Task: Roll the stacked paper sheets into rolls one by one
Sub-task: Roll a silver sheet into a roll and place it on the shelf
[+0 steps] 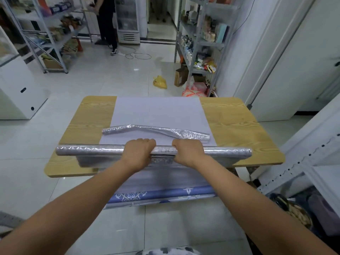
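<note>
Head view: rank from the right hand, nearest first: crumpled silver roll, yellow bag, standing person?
1. Crumpled silver roll, on the table just beyond the right hand.
2. Yellow bag, on the floor past the table.
3. Standing person, far back left.

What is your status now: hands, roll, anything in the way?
Both hands gripping: left hand, right hand, on long silver paper roll at wooden table near edge. Second, crumpled silver roll lies ahead on flat pale lilac sheets.
</note>
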